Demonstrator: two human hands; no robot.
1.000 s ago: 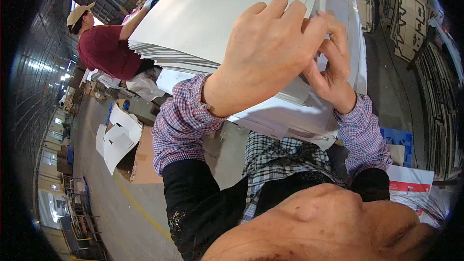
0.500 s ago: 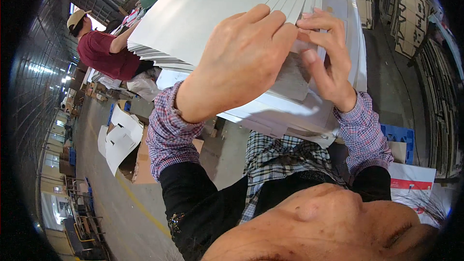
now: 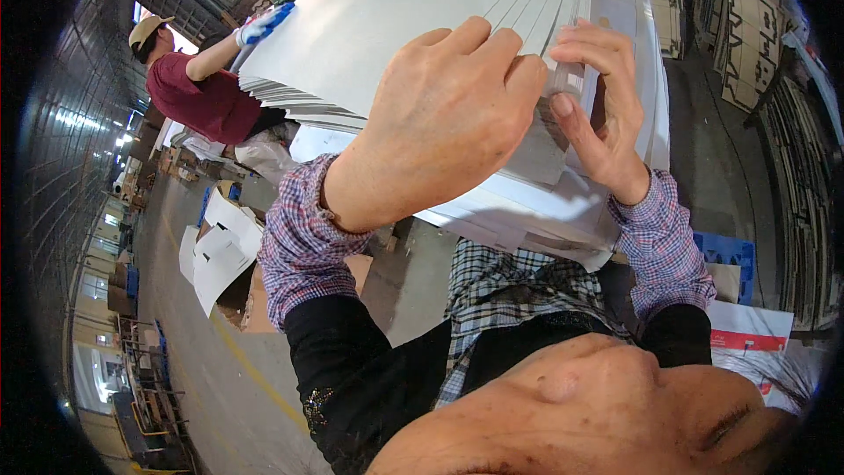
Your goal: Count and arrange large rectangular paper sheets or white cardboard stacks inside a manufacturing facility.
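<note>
A thick stack of large white sheets [image 3: 343, 31] lies before me, its near right corner fanned into several thin layers. My left hand [image 3: 448, 110] is closed at that corner, knuckles up, with its fingertips hidden behind the fist. Facing it from the right, my right hand [image 3: 607, 93] curls its thumb and fingers around the sheet edges. The two hands almost meet there. Below them is a grey, shadowed edge of the stack, above a lower white pile [image 3: 492, 203].
Across the stack at the left stands a co-worker [image 3: 198, 93] in a dark red shirt. White board scraps and cardboard [image 3: 229, 251] lie on the floor at the left. Patterned boards [image 3: 752, 36] lean at the right, near a blue pallet [image 3: 725, 251].
My right fingers have shifted slightly down and right along the sheet edges, and my left hand has dipped a little. The co-worker's blue-and-white gloved hand has come into sight over the stack's far left edge.
</note>
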